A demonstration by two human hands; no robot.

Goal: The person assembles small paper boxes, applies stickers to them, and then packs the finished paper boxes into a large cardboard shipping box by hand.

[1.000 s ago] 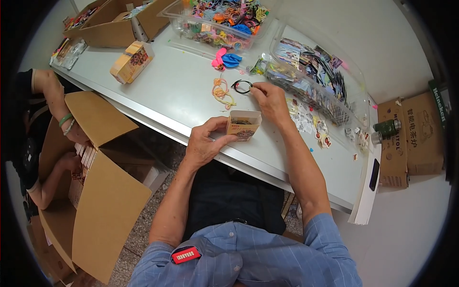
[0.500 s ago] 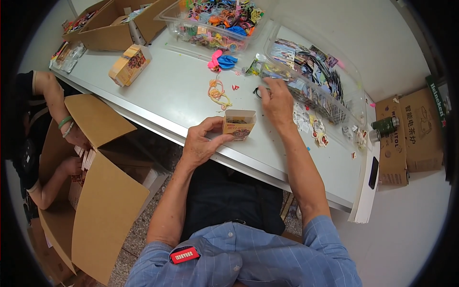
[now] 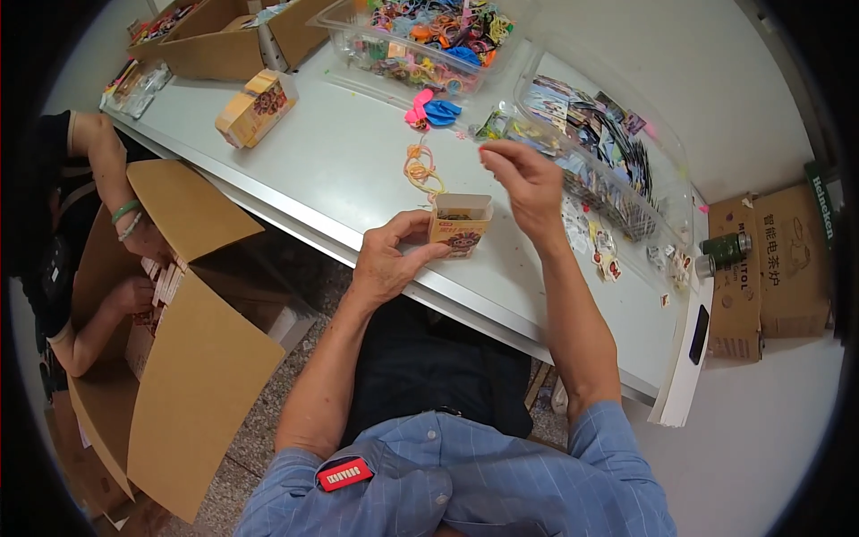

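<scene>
My left hand (image 3: 386, 259) grips a small yellow-and-white carton (image 3: 461, 225) at the near edge of the table. The carton stands with its top open, and something dark shows inside. To its right, my right hand (image 3: 530, 186) is raised above the table with thumb and forefinger pinched. A tiny red piece (image 3: 483, 153) shows at those fingertips, mostly hidden by them. Just beyond the carton lie pale yellow and pink cord loops (image 3: 420, 170). Farther off are a pink balloon (image 3: 417, 111) and a blue balloon (image 3: 442, 113).
A clear bin of colourful trinkets (image 3: 403, 63) and a clear bin of flat packets (image 3: 582, 148) stand at the back. More cartons (image 3: 257, 109) sit at left. Small packets (image 3: 606, 259) lie at right. A co-worker's hands (image 3: 134, 291) reach into a big cardboard box (image 3: 201, 385).
My right hand has lifted off the table, and its fingers have closed to a pinch. The small red piece is gone from its spot on the table. My left hand keeps the carton.
</scene>
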